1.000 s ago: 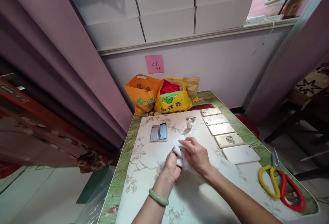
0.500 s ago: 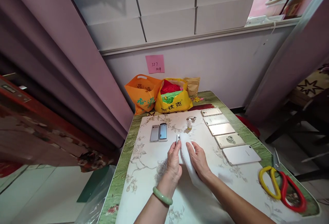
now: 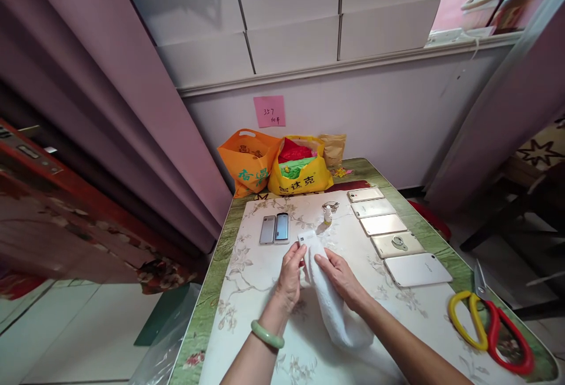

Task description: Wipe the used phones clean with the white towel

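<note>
My left hand (image 3: 291, 267), with a green bangle (image 3: 267, 335) at the wrist, grips the edge of a white mobile phone (image 3: 303, 239). Its dark camera patch shows at the top. Folded white cloth (image 3: 329, 299) lies against the phone and hangs down toward me, covering most of it. My right hand (image 3: 342, 273) pinches this cloth against the phone's right side. Just beyond, a small clear bottle (image 3: 327, 215) stands upright. Two small phones, one grey (image 3: 267, 229) and one with a bluish screen (image 3: 282, 228), lie side by side to the left.
At right, several phones lie in a column, the nearest a white phone (image 3: 418, 269). Scissors (image 3: 489, 320) with yellow and red handles lie near the right edge. An orange bag (image 3: 247, 161) and a yellow bag (image 3: 300, 182) stand at the back against the wall.
The phone has turned so that its flat side with the camera patch faces up more. My right hand and the cloth have shifted over it, and the cloth hangs lower.
</note>
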Demonstrator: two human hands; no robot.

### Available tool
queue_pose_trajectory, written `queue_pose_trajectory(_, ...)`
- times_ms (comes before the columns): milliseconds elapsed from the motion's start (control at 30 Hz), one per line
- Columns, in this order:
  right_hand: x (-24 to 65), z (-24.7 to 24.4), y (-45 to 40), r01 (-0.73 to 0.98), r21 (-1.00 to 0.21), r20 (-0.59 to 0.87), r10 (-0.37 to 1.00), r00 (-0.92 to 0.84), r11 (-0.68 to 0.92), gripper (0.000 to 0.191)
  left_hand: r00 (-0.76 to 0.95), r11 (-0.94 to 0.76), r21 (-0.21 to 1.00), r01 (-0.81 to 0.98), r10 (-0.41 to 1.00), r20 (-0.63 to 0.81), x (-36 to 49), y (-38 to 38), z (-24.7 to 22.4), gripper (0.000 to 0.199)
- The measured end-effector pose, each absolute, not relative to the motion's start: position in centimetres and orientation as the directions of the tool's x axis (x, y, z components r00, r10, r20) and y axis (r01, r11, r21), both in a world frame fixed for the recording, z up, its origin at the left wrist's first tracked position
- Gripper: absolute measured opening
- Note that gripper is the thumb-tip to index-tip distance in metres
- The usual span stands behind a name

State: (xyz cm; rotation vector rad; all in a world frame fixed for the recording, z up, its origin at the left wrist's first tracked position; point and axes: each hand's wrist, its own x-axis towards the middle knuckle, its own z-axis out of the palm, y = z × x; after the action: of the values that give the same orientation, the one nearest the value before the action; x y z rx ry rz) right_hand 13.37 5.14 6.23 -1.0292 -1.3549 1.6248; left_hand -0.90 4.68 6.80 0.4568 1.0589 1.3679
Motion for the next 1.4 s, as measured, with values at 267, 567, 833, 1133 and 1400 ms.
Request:
queue_pose_trajectory(267, 17.2, 9.8, 7.2, 0.059, -0.944, -0.253, 0.598, -0.76, -0.324, 0.039, 0.279, 0.319, 0.947, 0.051, 0.905, -0.32, -4.5, 5.5, 11.4, 0.041)
queue_pose_trajectory(567, 15.2, 7.8, 7.2, -0.191, -0.897, -0.277, 0.843, -0.461, -0.399, 0.048, -0.029, 0.235, 0.931, -0.28, 0.967, -0.253, -2.5, 6.1, 9.8, 0.04)
queue_pose_trajectory(833, 10.8, 7.3, 5.0, -0.317, -0.917, -0.283, 0.955, 0.092, -0.242, 0.06, -0.48, -0.032, 0.966, -0.256, 0.872, -0.098, 1.6, 5.6, 8.2, 0.023)
queue_pose_trajectory(1133, 13.7, 6.9, 6.5, -0.181, -0.97, -0.158, 0.987, -0.033, -0.161, 0.051, -0.23, 0.016, 0.997, 0.07, 0.973, 0.0, 2.2, 2.5, 6.7, 0.042)
queue_pose_trajectory(1400, 12.0, 7.7, 6.2, -0.01, -0.996, 0.085, 0.991, -0.105, 0.085, 0.054, -0.367, -0.027, 0.977, 0.213, 0.924, 0.106, 1.4, 4.8, 9.4, 0.038)
